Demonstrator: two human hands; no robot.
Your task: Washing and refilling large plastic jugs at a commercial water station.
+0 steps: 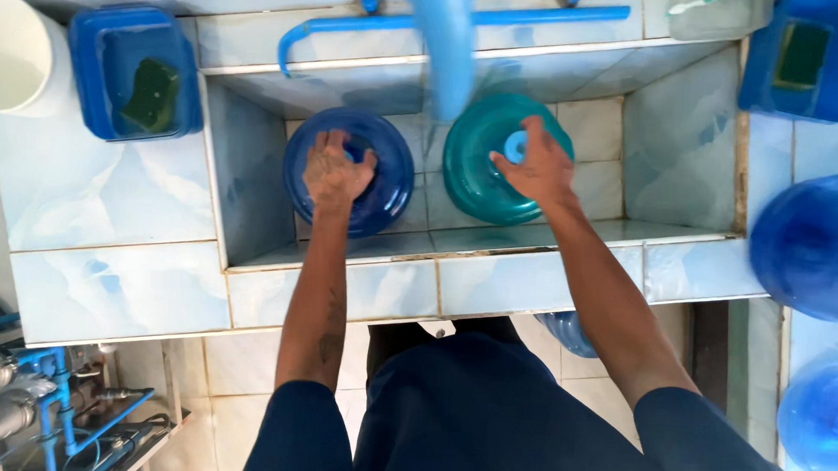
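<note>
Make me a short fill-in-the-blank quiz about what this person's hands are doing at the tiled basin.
1. The left hand rests on the neck of the dark ____ water jug.
2. The right hand grips the neck of the ____ jug.
3. Both jugs stand inside the tiled ____.
4. A green sponge lies in the blue ____ at top left.

Missing words: blue; teal; basin; tub

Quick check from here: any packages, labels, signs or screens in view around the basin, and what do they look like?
No labels, signs or screens show.
Containers only:
Dark blue water jug, in the tiled basin, round, under the left hand.
Teal water jug, beside it, round, right hand at its blue cap.
Blue tub, left counter, rectangular, green sponge inside.
</note>
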